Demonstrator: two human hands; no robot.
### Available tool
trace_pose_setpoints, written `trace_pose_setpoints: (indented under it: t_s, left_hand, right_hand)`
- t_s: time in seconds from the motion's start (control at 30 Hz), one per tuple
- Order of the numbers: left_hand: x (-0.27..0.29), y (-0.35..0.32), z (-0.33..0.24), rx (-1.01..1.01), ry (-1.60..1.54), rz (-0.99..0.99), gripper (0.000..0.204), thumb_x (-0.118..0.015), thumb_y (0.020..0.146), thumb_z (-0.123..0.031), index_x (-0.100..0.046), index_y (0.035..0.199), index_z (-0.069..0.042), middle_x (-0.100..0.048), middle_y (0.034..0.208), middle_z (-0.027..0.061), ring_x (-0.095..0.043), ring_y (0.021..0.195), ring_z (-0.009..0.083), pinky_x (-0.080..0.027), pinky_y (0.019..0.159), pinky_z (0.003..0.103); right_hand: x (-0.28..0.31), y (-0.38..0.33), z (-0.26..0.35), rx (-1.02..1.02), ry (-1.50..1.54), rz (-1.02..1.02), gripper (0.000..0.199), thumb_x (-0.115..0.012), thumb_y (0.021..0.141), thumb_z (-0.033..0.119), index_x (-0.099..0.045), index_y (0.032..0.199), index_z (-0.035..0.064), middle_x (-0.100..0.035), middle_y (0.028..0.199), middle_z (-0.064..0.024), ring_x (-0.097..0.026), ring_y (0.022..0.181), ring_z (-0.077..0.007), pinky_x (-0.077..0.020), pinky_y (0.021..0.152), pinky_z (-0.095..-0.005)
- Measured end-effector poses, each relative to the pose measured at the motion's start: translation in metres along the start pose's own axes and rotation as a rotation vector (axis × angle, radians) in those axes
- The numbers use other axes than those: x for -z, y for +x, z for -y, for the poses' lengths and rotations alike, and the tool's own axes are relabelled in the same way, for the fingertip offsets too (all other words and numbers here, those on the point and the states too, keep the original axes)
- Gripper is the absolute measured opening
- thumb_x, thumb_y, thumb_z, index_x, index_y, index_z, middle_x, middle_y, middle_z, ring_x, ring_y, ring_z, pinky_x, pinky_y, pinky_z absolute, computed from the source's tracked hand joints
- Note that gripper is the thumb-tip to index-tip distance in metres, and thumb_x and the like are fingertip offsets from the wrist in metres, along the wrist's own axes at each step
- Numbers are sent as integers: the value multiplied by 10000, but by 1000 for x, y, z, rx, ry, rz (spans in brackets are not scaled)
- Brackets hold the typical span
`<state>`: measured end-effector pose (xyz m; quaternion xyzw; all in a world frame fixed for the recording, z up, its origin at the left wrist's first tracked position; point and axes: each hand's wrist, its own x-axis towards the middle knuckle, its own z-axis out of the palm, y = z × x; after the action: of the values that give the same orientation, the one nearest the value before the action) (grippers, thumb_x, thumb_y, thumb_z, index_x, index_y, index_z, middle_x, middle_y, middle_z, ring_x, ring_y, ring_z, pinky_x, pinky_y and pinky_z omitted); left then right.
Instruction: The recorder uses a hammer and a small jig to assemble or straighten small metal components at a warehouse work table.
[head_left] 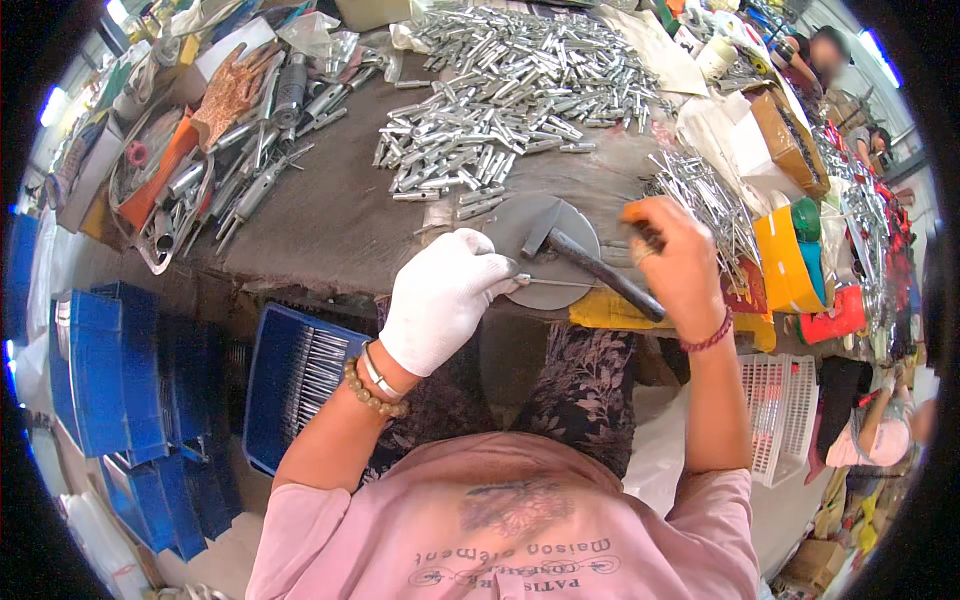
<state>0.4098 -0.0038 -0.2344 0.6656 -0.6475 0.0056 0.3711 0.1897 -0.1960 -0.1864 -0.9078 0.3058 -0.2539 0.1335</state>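
Note:
My left hand [440, 300], in a white glove, pinches a thin metal rod [552, 282] by one end, low over the near part of a round grey plate [510, 222]. A hammer [595, 268] lies across that plate, its dark handle slanting toward me on the right. Above the handle's end is my bare right hand [675, 255], slightly smeared by motion. Its fingers are curled together, and whatever they may hold cannot be made out. Beyond the plate spreads a big heap of short silver metal tubes [520, 90]. Thin metal pins [705, 195] are piled right of it.
A blue crate [262, 400] of long metal rods stands below the bench at left, near stacked blue bins [110, 370]. Tools and an orange-brown glove [232, 95] crowd the back left. A yellow box [785, 260] and white basket [770, 420] are at right. Other people work farther right.

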Motion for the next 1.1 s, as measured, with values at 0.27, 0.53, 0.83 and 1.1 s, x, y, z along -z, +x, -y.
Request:
trace_pose_setpoints:
  t_s: [0.27, 0.53, 0.83, 1.1]
  left_hand:
    - [-6, -1, 5, -24, -6, -33, 164, -842, 824, -138, -774, 972, -112, -698, 936, 74, -696, 942, 309, -576, 816, 416]
    - [-2, -4, 3, -10, -18, -25, 206, -860, 813, -138, -769, 996, -109, -691, 979, 88, -693, 936, 324, -578, 813, 426]
    - [-1, -5, 3, -35, -25, -20, 201, -843, 814, -144, -765, 996, -110, -689, 978, 94, -683, 936, 330, -571, 815, 432]
    - [-9, -2, 8, -43, -3, -35, 132, -811, 842, -158, -761, 957, -117, -688, 957, 78, -681, 955, 311, -571, 837, 422]
  right_hand:
    - [-46, -4, 74, 359, 379, 36, 529, -726, 807, -80, -676, 1313, 67, -742, 1084, -143, -728, 1011, -359, -592, 883, -427]
    - [-45, -18, 62, 111, 476, 128, 679, -707, 816, -150, -604, 1455, 57, -759, 1019, -127, -756, 938, -277, -599, 825, -371]
    - [-41, -10, 77, 337, 207, 96, 572, -672, 840, -96, -620, 1393, 44, -695, 908, -129, -693, 887, -329, -580, 796, -443]
    - [-37, -13, 82, 418, 78, 75, 554, -691, 872, -12, -624, 1419, 42, -678, 922, -119, -648, 849, -317, -553, 739, -438]
